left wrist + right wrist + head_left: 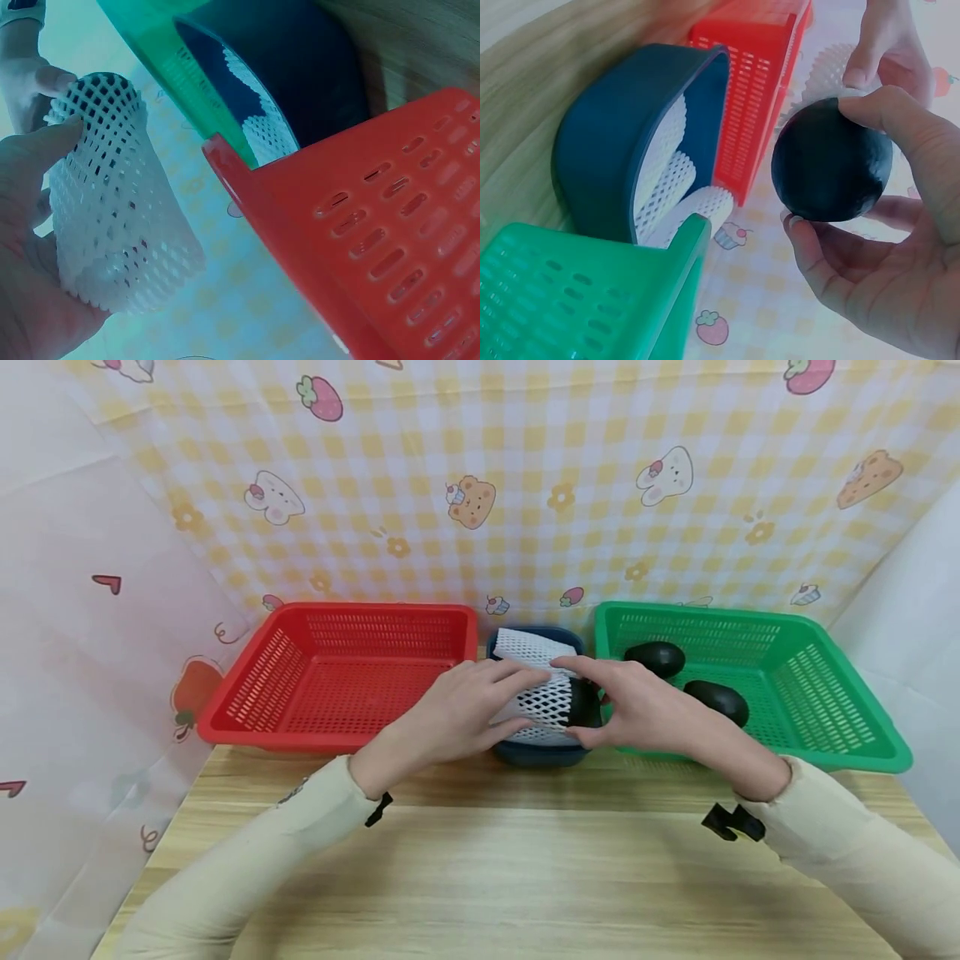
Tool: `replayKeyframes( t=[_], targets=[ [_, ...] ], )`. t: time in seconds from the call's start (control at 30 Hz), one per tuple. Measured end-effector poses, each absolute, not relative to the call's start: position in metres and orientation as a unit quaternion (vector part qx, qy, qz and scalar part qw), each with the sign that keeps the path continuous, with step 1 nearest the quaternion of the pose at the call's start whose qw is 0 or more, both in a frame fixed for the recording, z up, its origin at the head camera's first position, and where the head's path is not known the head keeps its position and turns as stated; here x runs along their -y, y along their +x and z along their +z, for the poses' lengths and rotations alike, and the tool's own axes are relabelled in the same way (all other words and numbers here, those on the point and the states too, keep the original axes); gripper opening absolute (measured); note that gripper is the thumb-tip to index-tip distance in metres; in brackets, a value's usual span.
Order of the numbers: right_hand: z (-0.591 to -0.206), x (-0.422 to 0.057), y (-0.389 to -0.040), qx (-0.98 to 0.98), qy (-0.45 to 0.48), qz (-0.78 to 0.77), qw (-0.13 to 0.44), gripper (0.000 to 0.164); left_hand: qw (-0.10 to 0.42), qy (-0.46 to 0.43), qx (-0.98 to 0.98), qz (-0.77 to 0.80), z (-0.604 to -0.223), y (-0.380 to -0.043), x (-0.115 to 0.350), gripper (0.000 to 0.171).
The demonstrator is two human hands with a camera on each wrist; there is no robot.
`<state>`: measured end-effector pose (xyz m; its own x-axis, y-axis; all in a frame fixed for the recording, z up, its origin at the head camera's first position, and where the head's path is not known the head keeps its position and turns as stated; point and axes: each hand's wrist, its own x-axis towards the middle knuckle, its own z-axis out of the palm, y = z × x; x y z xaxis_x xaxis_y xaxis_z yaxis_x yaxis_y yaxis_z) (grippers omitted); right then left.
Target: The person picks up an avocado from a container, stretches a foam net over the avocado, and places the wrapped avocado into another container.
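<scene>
A dark, smooth oval fruit, seemingly an avocado (583,703), is partly inside a white foam net sleeve (543,703). My left hand (472,702) holds the sleeve around its side, thumb and fingers on the mesh, as the left wrist view shows. From the other end my right hand (648,706) grips the avocado, whose bare round end (832,161) faces the right wrist camera. Both hands are above a dark blue bin (542,755), where more white foam net sleeves (664,191) lie.
To the left stands a red basket (337,739) with slotted walls. On the right a green basket (862,693) contains two more avocados (717,700). A wooden table (480,868) bears all three containers, and a checked cloth (525,435) hangs behind them.
</scene>
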<state>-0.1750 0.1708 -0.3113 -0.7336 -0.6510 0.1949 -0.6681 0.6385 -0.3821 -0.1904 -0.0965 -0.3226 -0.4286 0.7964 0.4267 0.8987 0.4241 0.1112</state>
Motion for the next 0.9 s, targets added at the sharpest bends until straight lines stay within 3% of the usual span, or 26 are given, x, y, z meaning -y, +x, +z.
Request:
replayKeyframes(
  t=[0.9],
  targets=[
    [-0.329, -0.183, -0.168, 0.867, 0.393, 0.282, 0.119, 0.081, 0.154, -0.474, 0.843, -0.205, -0.324, -0.191, 0.1, 0.063]
  ],
)
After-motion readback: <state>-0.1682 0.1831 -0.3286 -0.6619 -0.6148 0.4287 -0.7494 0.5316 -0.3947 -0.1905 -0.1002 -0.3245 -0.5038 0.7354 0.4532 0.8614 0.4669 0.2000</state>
